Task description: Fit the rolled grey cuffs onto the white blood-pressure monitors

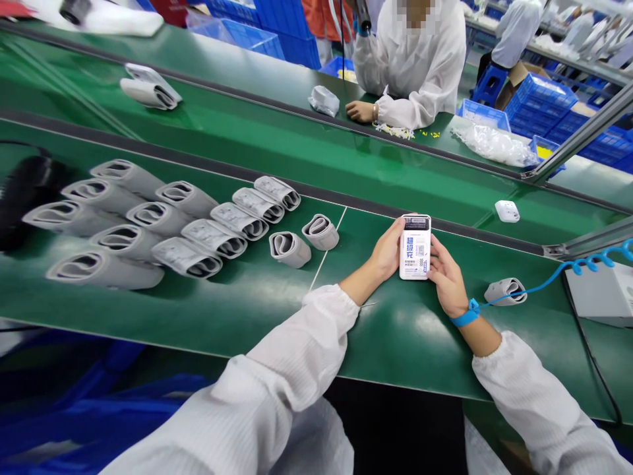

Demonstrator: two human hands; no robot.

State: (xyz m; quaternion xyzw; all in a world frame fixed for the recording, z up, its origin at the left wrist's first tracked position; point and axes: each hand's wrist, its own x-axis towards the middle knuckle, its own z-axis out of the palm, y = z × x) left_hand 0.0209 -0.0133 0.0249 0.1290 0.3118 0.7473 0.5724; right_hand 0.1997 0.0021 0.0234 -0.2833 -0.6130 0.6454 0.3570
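My left hand [386,249] and my right hand [448,280] grip the long sides of a white printed box [415,247] with blue lettering, holding it upright just above the green belt [376,336]. Several rolled grey fabric cuffs [185,257] lie in rows to the left of my left hand. The closest, a loose cuff [320,232], is a short way from my fingers. Another grey cuff [505,291] lies to the right of my right hand. A blue wrist strap [465,314] circles my right wrist, and its coiled blue cord [583,265] runs off to the right.
A grey unit [601,290] sits at the right edge. A parallel green belt [316,158] holds a small white device [507,211] and two more cuffs [150,87]. Beyond it, a co-worker's hand [360,112] rests near plastic wrap [494,145]. Blue crates [541,105] are stacked behind.
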